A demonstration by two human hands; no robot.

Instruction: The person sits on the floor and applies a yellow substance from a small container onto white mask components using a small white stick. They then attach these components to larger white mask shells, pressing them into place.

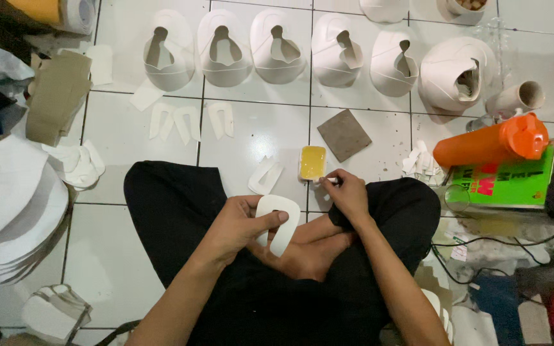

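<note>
My left hand (242, 224) holds a white U-shaped cut piece (278, 221) over my crossed legs, thumb pressed on its top. My right hand (347, 192) grips a small white brush handle (329, 181), its tip at the edge of a small rectangular dish of yellow glue (312, 162) on the tiled floor just in front of my knees. Another white U-shaped piece (265, 176) lies on the floor left of the dish.
A row of white shoe uppers (226, 48) lines the floor ahead. More U-shaped pieces (190, 122) lie at left-centre, with a brown square pad (344, 134) further right. An orange bottle (492, 144) and green tin (504, 182) sit at right. Stacked white pieces (14, 205) are at left.
</note>
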